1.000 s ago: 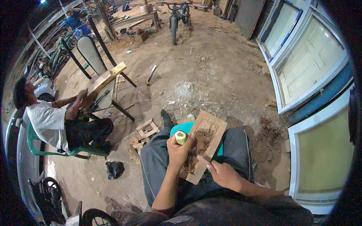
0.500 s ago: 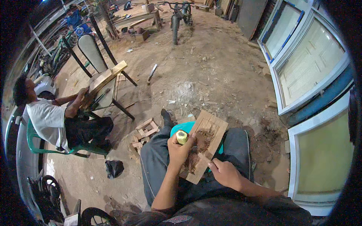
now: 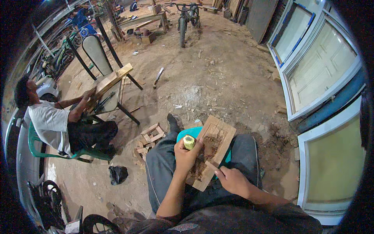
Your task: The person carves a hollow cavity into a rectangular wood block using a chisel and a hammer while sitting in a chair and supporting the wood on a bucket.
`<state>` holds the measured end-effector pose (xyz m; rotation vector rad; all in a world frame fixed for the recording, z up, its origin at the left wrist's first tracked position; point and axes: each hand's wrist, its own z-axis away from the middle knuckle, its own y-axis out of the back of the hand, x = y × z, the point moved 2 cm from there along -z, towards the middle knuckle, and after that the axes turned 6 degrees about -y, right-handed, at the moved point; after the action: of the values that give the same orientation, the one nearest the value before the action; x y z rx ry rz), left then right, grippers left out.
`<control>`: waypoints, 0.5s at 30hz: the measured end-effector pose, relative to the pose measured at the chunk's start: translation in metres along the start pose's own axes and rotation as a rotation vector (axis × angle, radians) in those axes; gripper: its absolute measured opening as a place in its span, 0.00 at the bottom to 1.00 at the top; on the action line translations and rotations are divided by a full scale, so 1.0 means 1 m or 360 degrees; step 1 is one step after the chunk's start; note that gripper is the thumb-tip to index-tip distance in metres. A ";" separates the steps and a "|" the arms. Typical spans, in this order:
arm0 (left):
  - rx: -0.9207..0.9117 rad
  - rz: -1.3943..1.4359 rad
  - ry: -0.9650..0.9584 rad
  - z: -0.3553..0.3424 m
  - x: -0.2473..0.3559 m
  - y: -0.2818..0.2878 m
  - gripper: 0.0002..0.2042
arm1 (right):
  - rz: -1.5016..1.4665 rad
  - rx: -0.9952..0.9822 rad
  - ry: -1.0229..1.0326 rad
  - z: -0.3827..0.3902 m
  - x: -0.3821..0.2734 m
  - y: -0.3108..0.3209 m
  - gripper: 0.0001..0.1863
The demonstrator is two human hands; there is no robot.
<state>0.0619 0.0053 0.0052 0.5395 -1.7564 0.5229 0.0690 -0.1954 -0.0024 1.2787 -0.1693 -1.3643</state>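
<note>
A rectangular wooden board [image 3: 224, 134] lies tilted across my lap, its sunken middle littered with brown wood shavings [image 3: 212, 145]. My left hand [image 3: 184, 157] is closed around a yellow-green, handle-like piece [image 3: 189, 142] with a dark end facing up, at the board's left edge. Its lower part is hidden by the hand, so I cannot tell its kind. Over the board's lower right edge, my right hand [image 3: 233, 180] pinches a thin, flat wooden stick [image 3: 211, 165], which points toward the shavings. Beneath the board a teal plastic seat [image 3: 188, 132] shows between my legs.
Wood offcuts [image 3: 152, 133] and a black plastic bag [image 3: 118, 174] lie on the ground to my left. Farther left, a person [image 3: 50, 121] sits holding a wooden plank [image 3: 113, 81] over a chair. A knife [image 3: 158, 76] lies ahead. White-framed panels [image 3: 302, 171] stand at right.
The whole view has shifted very slightly. Both hands keep their holds, and the board stays in nearly the same place on my lap.
</note>
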 end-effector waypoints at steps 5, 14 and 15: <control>-0.0059 -0.0038 0.0041 0.000 -0.003 0.003 0.11 | 0.0037 0.0056 0.0070 -0.003 0.003 0.000 0.22; -0.0036 0.0000 0.0060 0.001 -0.005 0.002 0.11 | -0.0086 0.0089 0.0025 -0.001 0.003 -0.004 0.21; -0.0025 -0.0026 0.0014 0.000 -0.004 0.001 0.11 | -0.0113 0.0066 0.0016 -0.001 0.004 -0.006 0.21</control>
<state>0.0616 0.0066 0.0013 0.5392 -1.7450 0.4992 0.0676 -0.1958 -0.0090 1.3370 -0.1474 -1.4212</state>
